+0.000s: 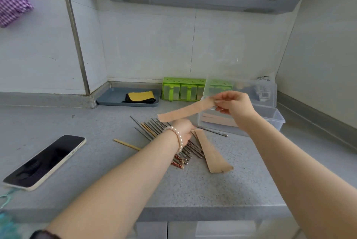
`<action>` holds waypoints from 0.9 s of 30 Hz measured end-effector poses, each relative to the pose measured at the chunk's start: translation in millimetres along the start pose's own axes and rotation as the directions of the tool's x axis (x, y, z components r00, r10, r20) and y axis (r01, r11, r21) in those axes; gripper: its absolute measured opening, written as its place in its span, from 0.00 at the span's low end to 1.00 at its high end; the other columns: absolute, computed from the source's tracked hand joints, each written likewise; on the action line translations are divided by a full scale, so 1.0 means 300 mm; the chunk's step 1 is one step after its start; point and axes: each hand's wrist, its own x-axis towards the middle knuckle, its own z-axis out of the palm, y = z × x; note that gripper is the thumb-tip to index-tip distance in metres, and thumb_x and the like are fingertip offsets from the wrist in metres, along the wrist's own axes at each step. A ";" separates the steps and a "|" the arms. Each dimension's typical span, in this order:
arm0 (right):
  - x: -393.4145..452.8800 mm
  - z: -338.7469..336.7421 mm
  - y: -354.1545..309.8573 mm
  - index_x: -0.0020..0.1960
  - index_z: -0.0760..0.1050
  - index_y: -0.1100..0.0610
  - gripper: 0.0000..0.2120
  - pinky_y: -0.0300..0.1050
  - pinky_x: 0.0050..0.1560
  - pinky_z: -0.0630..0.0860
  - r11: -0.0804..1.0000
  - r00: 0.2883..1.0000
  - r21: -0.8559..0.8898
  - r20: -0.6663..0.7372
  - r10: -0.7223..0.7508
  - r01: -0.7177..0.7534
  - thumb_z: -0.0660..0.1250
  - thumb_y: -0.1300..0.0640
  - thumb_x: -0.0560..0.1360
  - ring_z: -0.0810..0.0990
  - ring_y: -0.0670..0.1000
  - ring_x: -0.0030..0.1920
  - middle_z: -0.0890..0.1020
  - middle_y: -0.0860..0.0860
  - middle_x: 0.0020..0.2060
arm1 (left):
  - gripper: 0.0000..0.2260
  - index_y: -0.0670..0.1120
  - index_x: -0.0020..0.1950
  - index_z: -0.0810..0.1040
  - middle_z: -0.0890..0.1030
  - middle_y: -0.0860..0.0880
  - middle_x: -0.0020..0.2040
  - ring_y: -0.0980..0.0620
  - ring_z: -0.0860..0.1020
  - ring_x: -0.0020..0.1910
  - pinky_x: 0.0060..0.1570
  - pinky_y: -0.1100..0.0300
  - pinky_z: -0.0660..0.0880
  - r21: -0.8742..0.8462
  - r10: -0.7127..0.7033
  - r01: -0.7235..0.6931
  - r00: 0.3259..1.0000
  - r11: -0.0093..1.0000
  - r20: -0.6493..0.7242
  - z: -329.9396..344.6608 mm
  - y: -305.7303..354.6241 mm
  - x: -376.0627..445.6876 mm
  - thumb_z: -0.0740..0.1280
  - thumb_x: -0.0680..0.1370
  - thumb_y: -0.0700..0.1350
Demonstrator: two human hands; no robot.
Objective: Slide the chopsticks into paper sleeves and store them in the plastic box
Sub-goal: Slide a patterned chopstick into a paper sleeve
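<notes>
Right now the right hand [234,106] pinches one end of a flat tan paper sleeve [185,112] between thumb and fingertips, holding it in the air; the strip slants down toward the left and its free end hangs just above the left hand [183,129]. Left hand rests palm-down on the pile of chopsticks [154,128], fingers hidden under the hand, so cannot tell if it grips any. Pearl bead bracelet [176,136] on the left wrist.

Chopsticks: mostly thin grey metal rods, some with red patterned ends, fanned on the speckled grey countertop [193,186] near its middle. One pale wooden stick [127,144] lies apart on the left, partly covered by the forearm. More tan sleeves [212,155] lie flat just right of the pile, lower end notched.

Clear plastic box [274,118] sits toward the back right of the counter, lid up, partly blocked by the right hand; tan sleeves show inside, contents otherwise hard to read. Behind it a green seasoning rack [181,89]. Blue tray [114,98] with a yellow-and-black cloth [141,97] in the back corner. Dark phone [45,162] near the front left edge.
</notes>
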 end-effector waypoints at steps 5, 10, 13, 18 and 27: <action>0.011 0.024 -0.052 0.41 0.78 0.62 0.11 0.38 0.31 0.70 0.956 0.988 0.275 0.136 0.067 -0.103 0.61 0.74 0.74 0.71 0.49 0.29 0.78 0.54 0.30 | 0.09 0.42 0.58 0.75 0.79 0.44 0.55 0.49 0.77 0.46 0.37 0.58 0.75 -0.074 0.116 -0.115 0.993 0.991 0.005 -0.199 0.066 -0.056 0.63 0.78 0.41; -0.040 0.239 -0.085 0.42 0.79 0.65 0.04 0.34 0.26 0.71 0.975 0.934 -0.215 0.357 0.025 0.056 0.72 0.69 0.68 0.74 0.45 0.24 0.80 0.51 0.28 | 0.30 0.42 0.60 0.76 0.82 0.45 0.49 0.46 0.79 0.51 0.55 0.48 0.74 0.116 -0.026 -0.027 0.901 0.993 0.434 -0.323 0.107 -0.131 0.56 0.72 0.65; -0.075 0.378 -0.083 0.41 0.77 0.60 0.04 0.35 0.27 0.72 0.979 0.957 -0.192 0.289 -0.014 0.072 0.73 0.64 0.70 0.75 0.46 0.25 0.79 0.53 0.31 | 0.14 0.40 0.57 0.73 0.78 0.46 0.35 0.50 0.79 0.34 0.42 0.52 0.80 0.072 -0.016 -0.016 0.907 0.997 0.421 -0.367 0.101 -0.169 0.60 0.79 0.49; -0.114 0.471 -0.006 0.46 0.77 0.58 0.04 0.44 0.42 0.76 0.871 0.949 -0.476 0.312 0.041 0.119 0.67 0.57 0.75 0.77 0.50 0.37 0.79 0.52 0.39 | 0.13 0.39 0.54 0.75 0.73 0.48 0.31 0.53 0.72 0.27 0.28 0.60 0.75 0.083 0.061 -0.073 0.989 0.994 0.137 -0.473 0.074 -0.187 0.58 0.81 0.47; -0.222 0.499 0.107 0.56 0.72 0.60 0.13 0.48 0.48 0.70 0.410 0.815 -0.803 0.543 0.203 0.433 0.61 0.51 0.78 0.73 0.55 0.49 0.75 0.58 0.55 | 0.15 0.40 0.55 0.75 0.75 0.47 0.33 0.52 0.73 0.28 0.30 0.58 0.75 0.184 0.143 -0.158 0.985 0.970 0.094 -0.508 0.040 -0.216 0.56 0.81 0.51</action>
